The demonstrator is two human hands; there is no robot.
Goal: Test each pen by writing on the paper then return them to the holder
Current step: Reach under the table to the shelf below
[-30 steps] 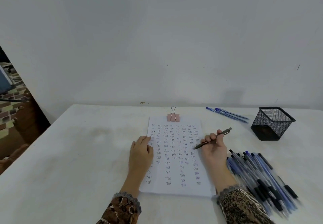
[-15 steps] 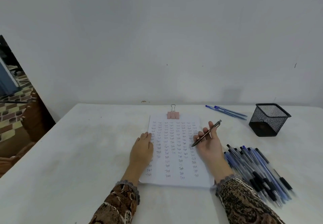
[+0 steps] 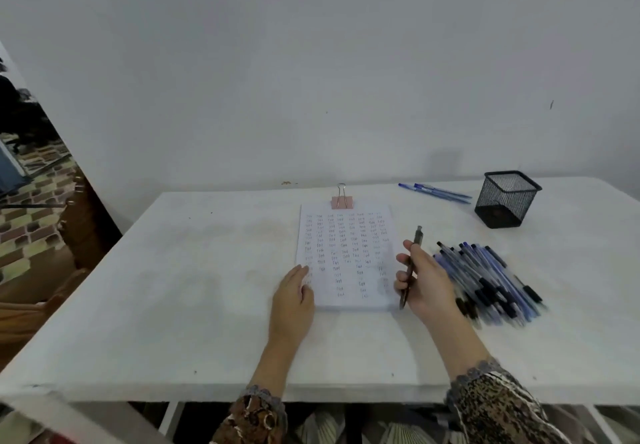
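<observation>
A white sheet of paper (image 3: 346, 253), filled with rows of small test words, lies in the middle of the table under a pink binder clip (image 3: 342, 201). My left hand (image 3: 292, 296) rests flat on the paper's lower left corner. My right hand (image 3: 424, 281) grips a dark pen (image 3: 418, 236) at the paper's right edge, tip pointing down and toward me, clicker end up. A black mesh pen holder (image 3: 505, 199) stands at the back right and looks empty. A heap of several blue and black pens (image 3: 491, 281) lies just right of my right hand.
Two blue pens (image 3: 436, 192) lie near the wall, left of the holder. The white table (image 3: 207, 288) ends at a front edge near me and a left edge beside a brick-patterned floor. A plain wall stands behind the table.
My right hand has drawn back toward me and to the paper's right edge, swinging the pen from slanted to nearly upright. The camera view has pulled back. My left hand stays on the paper.
</observation>
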